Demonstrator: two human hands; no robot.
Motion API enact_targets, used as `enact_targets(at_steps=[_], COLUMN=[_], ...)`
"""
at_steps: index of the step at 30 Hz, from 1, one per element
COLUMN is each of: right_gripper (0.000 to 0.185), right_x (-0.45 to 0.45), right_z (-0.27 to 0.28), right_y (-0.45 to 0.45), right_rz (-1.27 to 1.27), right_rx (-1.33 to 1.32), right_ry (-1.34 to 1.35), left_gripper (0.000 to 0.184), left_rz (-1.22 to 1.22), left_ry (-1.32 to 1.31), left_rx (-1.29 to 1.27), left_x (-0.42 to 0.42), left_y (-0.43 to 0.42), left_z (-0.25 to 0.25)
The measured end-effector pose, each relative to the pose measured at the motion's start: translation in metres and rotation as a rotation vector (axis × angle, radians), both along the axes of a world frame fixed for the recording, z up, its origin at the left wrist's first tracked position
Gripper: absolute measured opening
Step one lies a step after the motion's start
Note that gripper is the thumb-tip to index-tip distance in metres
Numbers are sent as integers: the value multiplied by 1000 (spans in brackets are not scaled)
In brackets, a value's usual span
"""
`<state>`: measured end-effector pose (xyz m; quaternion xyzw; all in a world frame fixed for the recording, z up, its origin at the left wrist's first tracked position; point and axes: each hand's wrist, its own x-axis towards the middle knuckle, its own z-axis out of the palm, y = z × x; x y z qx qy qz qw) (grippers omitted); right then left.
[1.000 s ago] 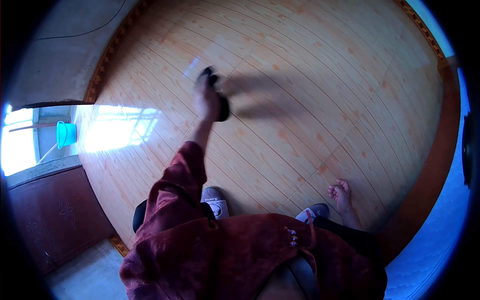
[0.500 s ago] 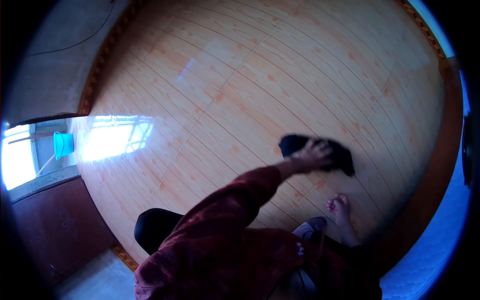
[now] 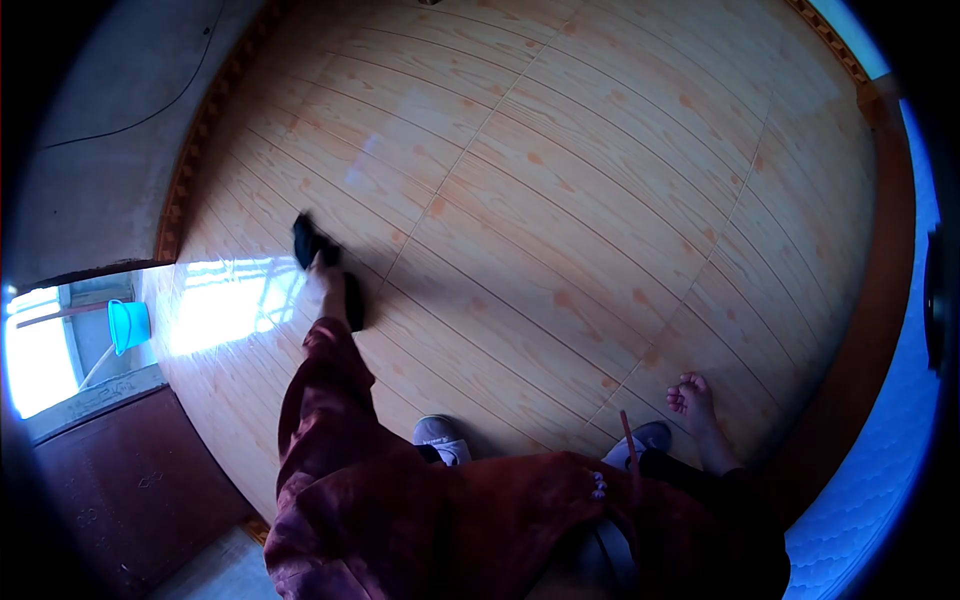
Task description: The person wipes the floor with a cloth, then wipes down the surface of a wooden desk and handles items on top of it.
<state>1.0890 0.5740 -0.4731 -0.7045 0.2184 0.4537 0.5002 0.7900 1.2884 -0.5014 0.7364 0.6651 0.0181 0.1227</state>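
Note:
A black cloth point(image 3: 354, 303) lies bunched on the wood-patterned floor point(image 3: 560, 220), close to a bright window reflection. My left hand point(image 3: 320, 285) is on top of it, arm stretched out to the left. Motion smears the fingers, but the cloth sticks out on both sides of the hand. My right hand point(image 3: 692, 397) hangs low at the right, above the floor near a shoe point(image 3: 648, 440). Its fingers are curled in, and nothing shows in them.
A turquoise bucket point(image 3: 129, 325) stands at the far left by the bright doorway. Next to it is a dark red panel point(image 3: 130, 480). A brown wooden edge point(image 3: 850, 350) and a blue quilted surface point(image 3: 860, 480) border the right side. My other shoe point(image 3: 440, 437) is at bottom centre.
My left hand has swept the black cloth across the floor from right of centre to the left. The right hand has barely moved. A second shoe has come into view.

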Motion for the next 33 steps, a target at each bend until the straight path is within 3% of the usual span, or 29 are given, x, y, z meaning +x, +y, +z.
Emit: enact_targets(at_steps=[1, 4, 9, 11, 12, 13, 14, 16, 17, 18, 19, 21, 23, 25, 27, 29, 31, 33], right_gripper=[22, 21, 18, 17, 17, 17, 16, 16, 16, 16, 16, 16, 18, 14, 14, 14, 14, 13], right_x=[0, -2, -3, -3, -2, -1, 0, 0, -1, -3, -4, 0, -1, 1, 2, 4, 0, 0], right_z=[0, -4, -6, -6, -5, -5, -7, -13, -16, -18, -20, -24, -26, -29, -29, -26, -22, -25], right_y=[0, -5, -7, -5, -4, -4, -5, -11, -13, -14, -15, -17, -21, -21, -21, -16, -13, -17], right_rz=[3, 12, 23, 36, 45, 49, 51, 49, 44, 35, 23, 23, 28, 10, 35, 25, 36, 52], right_rx=[4, 40, 49, 35, 28, 19, 39, 66, 70, 72, 74, -11, 31, 26, 17, 0, 6, 29], right_ry=[0, -21, -22, -28, -36, -45, -50, -55, -61, -67, -79, -59, -26, 0, 0, 13, 15, -24], left_gripper=[33, 36, 37, 41, 42, 44, 34, 10, 14, 23, 44, 49, 47, 44, 41, 49, 56, 63], left_rz=[189, 298, -338, -422, -763, -855, -1083, -1235, -1484, -1598, -1835, -2029, -1926, -1709, -1473, -1228, -947, -819], left_ry=[-288, -68, -305, -427, -552, -458, -655, -666, -598, -458, -202, -197, -341, -382, -213, -257, -72, 114], left_rx=[38, 141, 281, 115, 324, 142, 252, 200, 214, 149, 8, 54, -38, -125, -157, 22, 31, 83], left_x=[-53, -40, 94, 169, 191, 211, 228, 240, 235, 219, 203, 179, 179, 195, 211, 193, 174, 142], left_y=[41, 35, -22, -117, -157, -210, -258, -374, -413, -464, -495, -497, -466, -406, -338, -267, -210, -161], left_z=[-45, 21, 48, 51, 34, 19, -6, 11, 18, -6, -17, -6, -15, 8, 42, 24, 32, 23])
